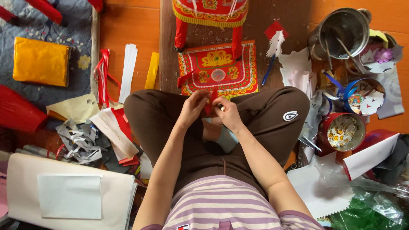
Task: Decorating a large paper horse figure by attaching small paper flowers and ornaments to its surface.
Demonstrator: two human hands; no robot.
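Head view: left hand (pixel 192 107) and right hand (pixel 227 113) together over lap, both pinching small red paper piece (pixel 210 102); decorated red panel (pixel 218 68) on floor just beyond knees.

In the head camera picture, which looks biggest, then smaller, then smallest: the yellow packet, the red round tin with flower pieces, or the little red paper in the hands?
1. Yellow packet, biggest.
2. Red round tin, a bit smaller.
3. Little red paper between the left hand and right hand, smallest; fingers partly hide it.

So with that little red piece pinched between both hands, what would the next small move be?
Probably pressing the red paper piece flat between the fingertips: the left hand and right hand both pinch it above the lap, apart from the red-and-gold panel ahead.
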